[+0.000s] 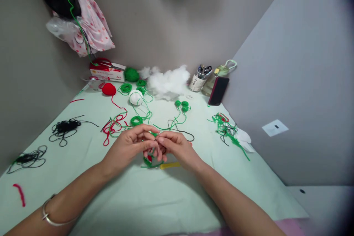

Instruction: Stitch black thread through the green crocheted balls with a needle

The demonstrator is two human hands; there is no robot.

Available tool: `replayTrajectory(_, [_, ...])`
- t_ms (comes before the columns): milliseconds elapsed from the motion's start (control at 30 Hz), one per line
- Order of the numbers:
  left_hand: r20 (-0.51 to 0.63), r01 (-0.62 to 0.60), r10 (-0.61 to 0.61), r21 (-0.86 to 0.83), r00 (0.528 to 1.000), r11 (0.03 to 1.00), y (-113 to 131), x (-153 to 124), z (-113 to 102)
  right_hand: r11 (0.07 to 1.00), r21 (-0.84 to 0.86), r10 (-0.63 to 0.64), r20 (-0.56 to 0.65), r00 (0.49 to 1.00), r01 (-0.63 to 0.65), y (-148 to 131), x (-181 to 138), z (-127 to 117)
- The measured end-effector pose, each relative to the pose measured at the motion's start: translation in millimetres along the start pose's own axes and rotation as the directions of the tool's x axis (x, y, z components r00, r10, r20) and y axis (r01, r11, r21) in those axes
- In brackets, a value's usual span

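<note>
My left hand [135, 142] and my right hand [177, 147] meet above the middle of the table. Their thumbs and index fingers pinch a thin dark strand, apparently black yarn [156, 138]. A bit of green shows behind the fingertips; its shape is hidden. Below the hands lies a small green and red crocheted piece [148, 160], partly covered by the fingers. Beside it rests a crochet hook with a yellow handle [169, 165]. A coil of green yarn [136, 120] sits just beyond my left hand.
Red yarn ball [108, 89], white yarn ball [136, 97], green yarn ball [131, 74] and white stuffing [168, 82] lie at the back. Black yarn tangles [65, 127] are left. A pen cup [197, 82], bottle [210, 84], phone [218, 91] and yarn scraps [228, 131] stand or lie right.
</note>
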State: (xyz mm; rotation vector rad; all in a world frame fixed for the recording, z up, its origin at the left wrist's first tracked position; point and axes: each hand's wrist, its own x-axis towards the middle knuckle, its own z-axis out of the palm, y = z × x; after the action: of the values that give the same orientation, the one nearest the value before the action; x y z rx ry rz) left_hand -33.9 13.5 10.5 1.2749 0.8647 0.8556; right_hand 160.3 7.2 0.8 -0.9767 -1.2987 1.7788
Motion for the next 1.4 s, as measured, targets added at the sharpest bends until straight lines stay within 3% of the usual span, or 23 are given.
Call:
replayTrajectory(67, [-0.030,0.016,-0.017,-0.018,0.999,1.000,-2,2,-6,0.999,-0.040,-0.005,-0.020,1.000,0.004,-5,-2,-6])
replayTrajectory(133, [-0.053,0.032,-0.033,-0.026,0.998,0.999,-5,4,-8,0.997,-0.072,-0.044,-0.118,0.992,0.036,-11,-4,-11])
replayTrajectory(300, [0.002,0.096,-0.097,-0.087,0.995,0.991,-12,3,-4,0.990,-0.109,-0.123,-0.341,0.932,0.091,-13,-2,-14])
replayTrajectory(367, [0.017,0.101,-0.099,-0.086,0.995,0.991,-11,2,-1,0.991,-0.117,-0.101,-0.323,0.941,0.067,-8,0,-10])
replayTrajectory(433, [0.019,0.095,-0.094,-0.056,0.995,0.994,-9,2,0,0.994,-0.112,-0.039,-0.232,0.972,0.013,-3,2,-6])
replayTrajectory(533, [-0.071,0.062,-0.062,0.005,0.996,0.998,-7,4,-3,0.991,-0.110,0.066,-0.094,0.993,-0.076,1,2,-2])
replayTrajectory(600, [-0.139,0.044,-0.036,0.060,0.990,0.997,-8,5,-6,0.987,-0.143,0.066,-0.077,0.995,-0.077,-2,0,-2])
replayTrajectory(667, [-0.100,0.033,-0.018,0.150,0.995,0.988,-11,6,-8,0.981,-0.189,0.026,-0.083,0.996,-0.041,-6,-1,-3])
replayTrajectory(767, [0.062,0.010,-0.025,0.240,0.998,0.971,-17,5,-6,0.980,-0.199,-0.032,-0.117,0.993,0.008,-11,-2,-5])
replayTrajectory(833, [0.093,0.036,-0.051,0.153,0.994,0.988,-19,5,-3,0.984,-0.176,-0.057,-0.175,0.983,0.026,-10,-1,-6])
replayTrajectory(900, [0.067,0.103,-0.099,-0.053,0.993,0.993,-18,6,0,0.985,-0.166,-0.080,-0.216,0.973,0.045,-8,-1,-6])
replayTrajectory(1000, [0.039,0.161,-0.157,-0.362,0.987,0.918,-16,8,2,0.954,-0.267,-0.197,-0.218,0.956,0.136,-2,-2,-3])
replayTrajectory(1067, [0.020,0.176,-0.190,-0.474,0.982,0.863,-16,9,1,0.851,-0.451,-0.375,-0.164,0.912,0.269,3,-3,0])
replayTrajectory(1133, [-0.015,0.182,-0.222,-0.515,0.975,0.838,-17,9,-1,0.659,-0.631,-0.554,-0.037,0.832,0.410,8,-5,3])
replayTrajectory(1200, [-0.054,0.175,-0.225,-0.463,0.973,0.869,-19,8,-1,0.475,-0.721,-0.646,0.105,0.756,0.505,12,-7,5])
replayTrajectory(1267, [-0.110,0.107,-0.142,-0.277,0.984,0.955,-22,6,0,0.381,-0.754,-0.673,0.171,0.720,0.535,12,-8,6])
replayTrajectory(1333, [-0.143,-0.023,0.020,-0.023,0.990,0.999,-25,5,3,0.402,-0.765,-0.660,0.137,0.738,0.502,8,-9,5])
replayTrajectory(1400, [-0.120,-0.143,0.164,0.169,0.979,0.975,-27,5,5,0.487,-0.758,-0.617,0.054,0.785,0.435,3,-10,3])
